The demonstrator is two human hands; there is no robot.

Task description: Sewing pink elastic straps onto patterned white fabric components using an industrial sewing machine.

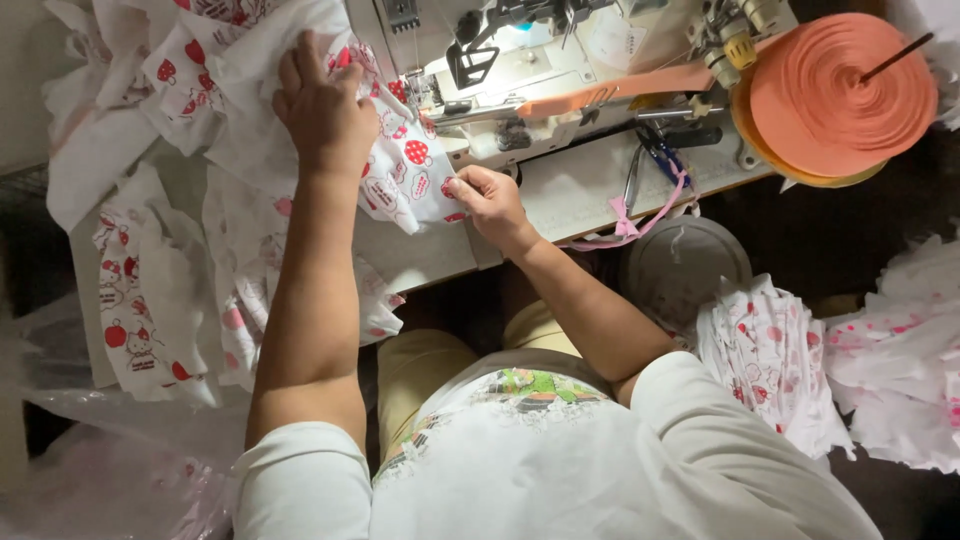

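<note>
left hand (325,110) flat on printed fabric (405,175); right hand (487,200) pinches its edge, seemingly. risk: fingers near sewing machine (520,60) needle, cloth bunching under the foot.

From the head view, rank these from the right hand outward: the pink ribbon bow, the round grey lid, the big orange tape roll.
From the right hand:
1. Pink ribbon bow, just to its right on the sewing table.
2. Round grey lid, farther right and lower, below the table edge.
3. Big orange tape roll, far right, up beside the sewing machine.
</note>
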